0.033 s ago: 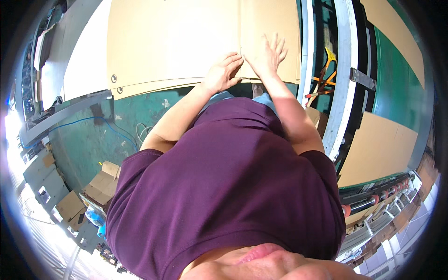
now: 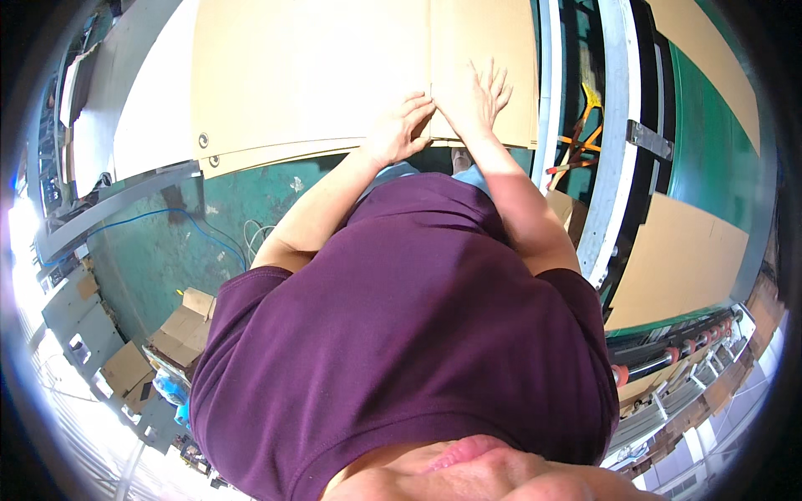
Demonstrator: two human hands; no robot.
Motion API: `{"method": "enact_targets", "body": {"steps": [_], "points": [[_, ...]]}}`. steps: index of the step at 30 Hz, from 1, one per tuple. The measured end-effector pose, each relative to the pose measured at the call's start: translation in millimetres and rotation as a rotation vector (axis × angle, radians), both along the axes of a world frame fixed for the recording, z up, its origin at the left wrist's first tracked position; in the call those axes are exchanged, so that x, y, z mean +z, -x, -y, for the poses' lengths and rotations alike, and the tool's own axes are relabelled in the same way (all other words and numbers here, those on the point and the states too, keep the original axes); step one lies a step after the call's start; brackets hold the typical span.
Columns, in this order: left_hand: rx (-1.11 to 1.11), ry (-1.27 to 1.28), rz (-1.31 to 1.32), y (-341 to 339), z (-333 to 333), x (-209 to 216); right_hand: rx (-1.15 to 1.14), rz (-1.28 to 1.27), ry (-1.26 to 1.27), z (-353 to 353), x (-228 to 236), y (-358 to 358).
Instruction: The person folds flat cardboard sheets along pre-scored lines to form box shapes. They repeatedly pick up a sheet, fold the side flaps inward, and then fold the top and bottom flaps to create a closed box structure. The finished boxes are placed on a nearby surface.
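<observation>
Large tan cardboard sheets [image 2: 309, 75] lie stacked in front of me, with a crease line running away from me between my hands. My left hand [image 2: 401, 132] rests on the top sheet just left of the crease, near the front edge. Its fingers lie close together and its thumb stands apart. Right of the crease, my right hand [image 2: 478, 104] lies on the same sheet with its fingers spread and its thumb reaching toward my left fingertips. Strong glare washes out part of the cardboard.
A pale metal rail [image 2: 614, 159] runs along my right. Beyond it, a cardboard sheet [image 2: 685, 263] lies on a green surface [image 2: 710, 142]. Orange and yellow parts [image 2: 589, 125] sit beside the rail. A blue cable [image 2: 184, 213] crosses the floor at left, near an open carton [image 2: 185, 321].
The cardboard sheet on the green surface at right has shifted slightly away from me. My hands stay almost in the same place.
</observation>
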State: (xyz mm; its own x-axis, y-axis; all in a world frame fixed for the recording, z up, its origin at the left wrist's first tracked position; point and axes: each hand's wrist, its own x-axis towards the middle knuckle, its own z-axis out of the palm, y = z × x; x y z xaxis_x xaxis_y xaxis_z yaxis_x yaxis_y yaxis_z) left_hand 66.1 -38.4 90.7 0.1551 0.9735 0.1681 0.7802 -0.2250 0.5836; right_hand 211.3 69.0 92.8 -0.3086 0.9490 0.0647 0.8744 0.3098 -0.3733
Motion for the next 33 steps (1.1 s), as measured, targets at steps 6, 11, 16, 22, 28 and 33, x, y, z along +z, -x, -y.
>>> {"method": "enact_targets", "body": {"steps": [6, 11, 16, 22, 28, 33], "points": [[-0.051, -0.067, -0.132, 0, 2, -6, -0.019, -0.032, 0.011, 5, -14, 0], [-0.009, 0.005, -0.203, -11, 4, -5, 0.003, -0.055, 0.029, 5, -19, -2], [-0.064, 0.007, -0.346, -22, -9, 13, 0.125, -0.326, 0.008, -2, -17, -33], [0.042, 0.02, -0.28, -22, -1, 3, -0.346, -0.366, -0.402, -73, 4, -227], [0.106, 0.22, -0.231, -29, -2, 4, -0.995, 0.568, 0.069, -103, -1, -489], [0.254, 0.282, -0.037, -26, 6, -7, -0.483, 0.5, -0.247, -210, -44, -527]]}}
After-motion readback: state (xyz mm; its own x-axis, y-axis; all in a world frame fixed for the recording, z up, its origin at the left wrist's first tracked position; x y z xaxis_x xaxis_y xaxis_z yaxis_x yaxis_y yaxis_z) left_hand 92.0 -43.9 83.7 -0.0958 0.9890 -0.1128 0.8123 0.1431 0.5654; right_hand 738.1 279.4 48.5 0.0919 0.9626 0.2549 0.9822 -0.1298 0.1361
